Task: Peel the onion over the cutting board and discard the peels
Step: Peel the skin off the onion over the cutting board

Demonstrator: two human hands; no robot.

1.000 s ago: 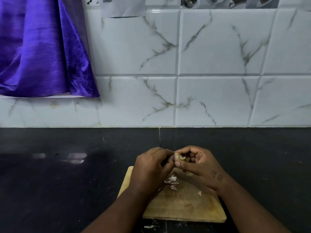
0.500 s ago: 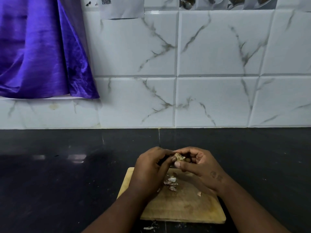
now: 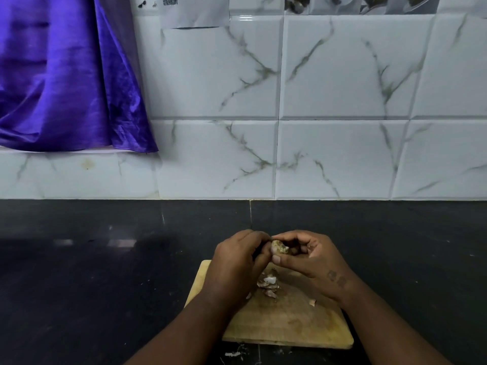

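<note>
Hands barely move vs half a second ago: left hand (image 3: 237,264) and right hand (image 3: 311,256) stay above the far end of the cutting board (image 3: 290,322), onion (image 3: 279,246) still between them. Only small finger shifts; the peel pile hasn't changed.

Left to right:
- Purple cloth (image 3: 58,75) hangs far left against the marbled tile wall (image 3: 342,154).
- Dark glossy worktop (image 3: 105,272) runs below the wall and carries the board.
- A few loose scraps (image 3: 233,354) lie on the worktop just in front of the board's near edge.
- Left hand: fingers curled, tips pinching at the onion's left side. Can't tell if it has skin or bulb.
- Peels (image 3: 267,284) sit in a small heap on the board, under the hands, just beside the left wrist.
- Onion: small, pale brown, held in the air over the board's far end, not touching it.
- Right hand: thumb below, fingers curled over the top, gripping the onion.
- One stray peel bit (image 3: 312,302) lies on the board near the right wrist, apart from the heap.
</note>
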